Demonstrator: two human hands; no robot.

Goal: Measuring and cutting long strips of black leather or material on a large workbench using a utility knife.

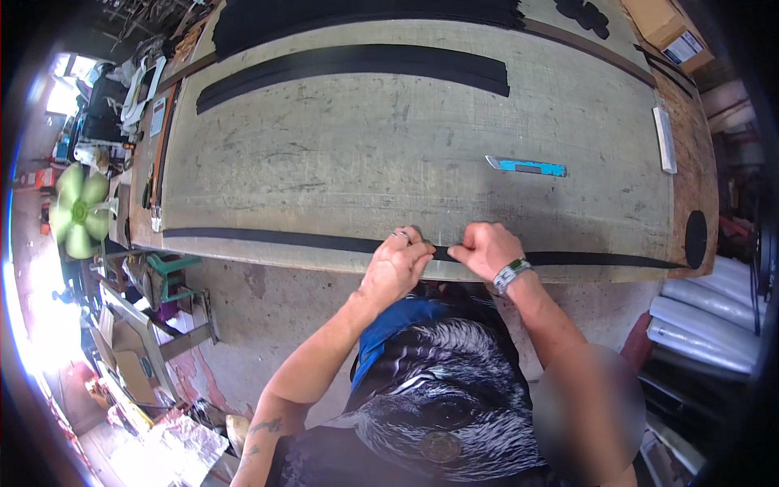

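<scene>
A long, narrow black strip runs along the near edge of the worktable. My left hand is closed at the middle of this strip, thumb and fingers pinched on it. A short way to the right, my right hand pinches the same strip, its thumb pointing toward the left hand. A small stretch of the strip shows between the two hands. The material looks like fabric or rubber; I cannot tell which. Beyond my right hand lies a blue utility knife with its blade toward the left.
Wider black strips lie stacked across the far part of the table, with a larger black pile behind. A black round piece and a white bar are at the right end. A green fan stands off the left end.
</scene>
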